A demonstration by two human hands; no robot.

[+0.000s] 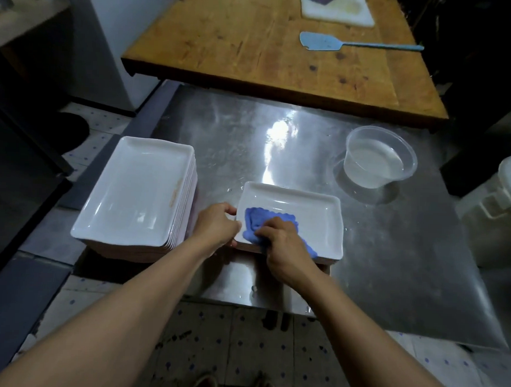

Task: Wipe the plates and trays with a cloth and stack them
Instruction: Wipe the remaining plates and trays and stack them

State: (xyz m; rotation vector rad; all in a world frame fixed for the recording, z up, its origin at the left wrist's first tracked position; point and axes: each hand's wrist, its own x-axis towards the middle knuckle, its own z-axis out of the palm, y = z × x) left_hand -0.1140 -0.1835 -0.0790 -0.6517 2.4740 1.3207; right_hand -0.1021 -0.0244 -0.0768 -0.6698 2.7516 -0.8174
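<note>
1. The white rectangular glossy tray (305,215) being wiped lies at the near edge of the brushed steel surface (376,255), apparently atop at least one more tray, whose edge shows beneath its near rim.
2. A crumpled blue cloth (254,222) sits in the tray's near-left part; the right hand (284,246) has its fingers curled over the cloth, pressing it onto the tray floor.
3. The left hand (218,224) grips the tray's left rim, thumb over the lip, steadying it.
4. Just left, a tall stack of matching white rectangular trays (138,189) stands at the surface's corner; its top tray carries an orange-brown smear along its right side, so this pile looks unwiped.
5. Judged from that, the job is early: one tray is under the cloth, perhaps one is done below it, and the tall pile remains.
6. Farther right stands a clear round plastic tub (380,157) holding water.
7. Beyond lies a wooden table (253,48) with a pale blue spatula (323,42) and a white cutting board (336,11).
</note>
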